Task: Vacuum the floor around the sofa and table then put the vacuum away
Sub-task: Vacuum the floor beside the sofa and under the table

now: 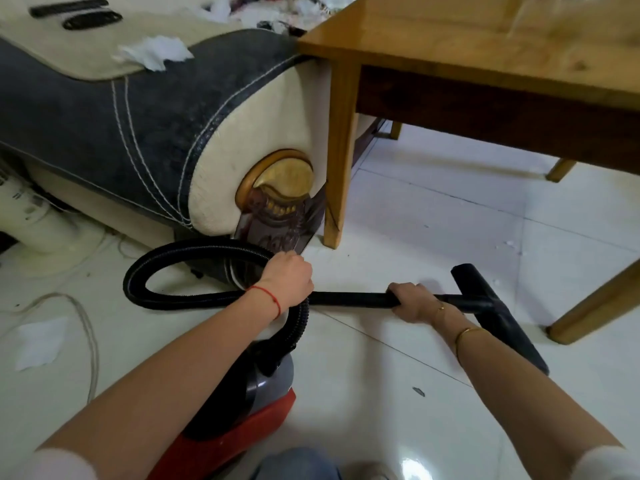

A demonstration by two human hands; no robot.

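A red and grey vacuum body [263, 407] sits on the white tiled floor [398, 393] between my arms. Its black ribbed hose [156, 271] loops to the left beside the sofa arm [138, 126]. My left hand [289, 280] is shut on the hose end where it joins the black wand [349, 299]. My right hand [414, 303] grips the wand farther along. The wand lies level and ends in a black floor nozzle [498, 317] resting on the tiles next to a leg [595, 306] of the wooden table [450, 46].
Another table leg [339, 154] stands against the sofa's carved front. A white appliance [31, 216] and loose white cable [86, 327] lie at left, with a paper scrap [38, 341]. White fluff [156, 51] lies on the sofa. Small debris [418, 391] dots the tiles.
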